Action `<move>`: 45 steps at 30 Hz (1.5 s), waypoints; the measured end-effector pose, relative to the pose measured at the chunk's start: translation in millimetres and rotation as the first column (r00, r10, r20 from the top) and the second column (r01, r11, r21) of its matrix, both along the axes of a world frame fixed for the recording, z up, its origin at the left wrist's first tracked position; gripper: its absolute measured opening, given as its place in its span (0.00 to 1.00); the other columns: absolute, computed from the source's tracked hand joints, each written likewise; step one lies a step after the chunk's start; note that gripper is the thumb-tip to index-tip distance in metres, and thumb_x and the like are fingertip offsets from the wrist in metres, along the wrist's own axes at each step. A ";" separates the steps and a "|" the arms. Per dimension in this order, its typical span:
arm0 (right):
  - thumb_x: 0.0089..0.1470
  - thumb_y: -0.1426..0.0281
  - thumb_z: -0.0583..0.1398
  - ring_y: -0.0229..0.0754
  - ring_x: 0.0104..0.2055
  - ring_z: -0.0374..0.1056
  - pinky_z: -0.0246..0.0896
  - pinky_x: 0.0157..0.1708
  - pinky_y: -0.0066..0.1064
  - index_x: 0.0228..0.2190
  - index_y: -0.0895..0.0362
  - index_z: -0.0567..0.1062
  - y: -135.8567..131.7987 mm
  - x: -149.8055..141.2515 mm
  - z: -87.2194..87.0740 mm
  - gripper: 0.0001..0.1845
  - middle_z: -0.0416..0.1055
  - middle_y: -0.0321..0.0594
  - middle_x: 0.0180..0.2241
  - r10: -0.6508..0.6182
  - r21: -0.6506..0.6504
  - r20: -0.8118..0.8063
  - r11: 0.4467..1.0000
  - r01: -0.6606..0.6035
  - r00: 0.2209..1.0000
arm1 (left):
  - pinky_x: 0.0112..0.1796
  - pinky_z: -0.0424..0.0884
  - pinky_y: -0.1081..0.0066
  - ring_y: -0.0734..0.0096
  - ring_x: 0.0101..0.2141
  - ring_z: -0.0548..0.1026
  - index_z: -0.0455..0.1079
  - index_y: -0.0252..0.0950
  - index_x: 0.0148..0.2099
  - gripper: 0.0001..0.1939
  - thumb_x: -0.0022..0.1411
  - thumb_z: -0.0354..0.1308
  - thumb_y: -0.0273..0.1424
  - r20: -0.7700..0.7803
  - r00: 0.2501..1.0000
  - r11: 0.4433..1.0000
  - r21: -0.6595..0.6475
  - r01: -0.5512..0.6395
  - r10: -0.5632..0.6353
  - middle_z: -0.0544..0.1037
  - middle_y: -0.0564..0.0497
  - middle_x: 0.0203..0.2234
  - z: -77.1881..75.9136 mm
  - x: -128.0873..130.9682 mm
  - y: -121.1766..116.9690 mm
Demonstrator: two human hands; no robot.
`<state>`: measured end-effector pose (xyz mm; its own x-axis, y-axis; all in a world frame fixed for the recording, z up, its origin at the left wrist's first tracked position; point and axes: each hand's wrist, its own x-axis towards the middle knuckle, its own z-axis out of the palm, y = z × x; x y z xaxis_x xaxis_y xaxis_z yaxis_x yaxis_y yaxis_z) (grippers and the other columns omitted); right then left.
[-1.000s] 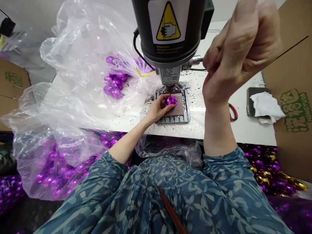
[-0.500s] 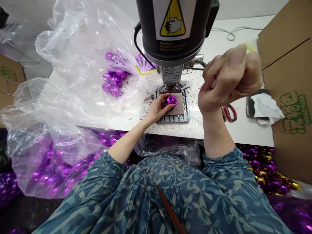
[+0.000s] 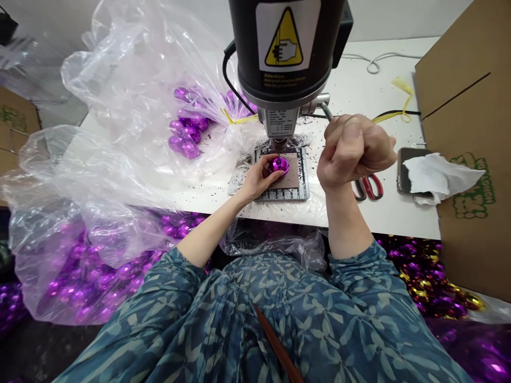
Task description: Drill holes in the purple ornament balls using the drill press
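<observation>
A black drill press [image 3: 285,53] with a yellow warning label stands over a slotted metal base plate [image 3: 279,192]. On a brown pad on that plate sits a shiny purple ornament [image 3: 279,165], directly under the drill bit. My left hand [image 3: 257,178] pinches the ornament from the left side. My right hand [image 3: 353,151] is a closed fist wrapped round the press's feed lever [image 3: 326,110], right of the machine.
Large clear plastic bags [image 3: 120,138] with several purple ornaments lie left. Red-handled scissors [image 3: 369,186], a phone with white tissue [image 3: 433,173] and a cardboard box [image 3: 467,133] are on the right. Black shavings dot the white table [image 3: 391,213]. Purple and gold ornaments lie below.
My right hand has swung down and toward the table with the lever. My left hand stays on the ornament.
</observation>
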<state>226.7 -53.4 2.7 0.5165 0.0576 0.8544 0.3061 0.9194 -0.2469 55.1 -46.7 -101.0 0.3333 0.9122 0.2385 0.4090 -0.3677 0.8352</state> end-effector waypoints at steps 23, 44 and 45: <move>0.62 0.74 0.57 0.25 0.15 0.46 0.36 0.21 0.26 0.20 0.52 0.55 7.1 -0.1 97.3 0.21 0.46 0.26 0.14 0.257 -0.235 -0.086 0.934 -0.271 0.963 | 0.36 0.77 0.64 0.60 0.38 0.80 0.72 0.35 0.57 0.26 0.67 0.64 0.49 -0.514 0.684 0.777 0.054 0.628 -0.517 0.80 0.43 0.42 19.4 -41.0 -121.5; 0.50 0.52 0.62 0.26 0.15 0.48 0.36 0.22 0.28 0.19 0.56 0.58 11.8 -2.6 91.4 0.25 0.48 0.27 0.13 0.186 -0.174 -0.097 0.964 -0.200 0.978 | 0.63 0.66 0.48 0.52 0.56 0.73 0.71 0.38 0.50 0.19 0.58 0.71 0.29 -0.129 0.889 0.898 0.061 -0.436 0.440 0.76 0.44 0.47 64.3 -154.5 120.3; 0.50 0.52 0.62 0.25 0.15 0.48 0.36 0.22 0.28 0.19 0.56 0.58 10.6 -3.8 91.9 0.26 0.48 0.27 0.14 0.183 -0.175 -0.100 0.964 -0.198 0.978 | 0.59 0.72 0.51 0.55 0.54 0.75 0.71 0.39 0.52 0.20 0.60 0.70 0.32 0.004 0.918 0.918 -0.019 -0.395 0.395 0.77 0.44 0.47 68.0 -149.9 109.4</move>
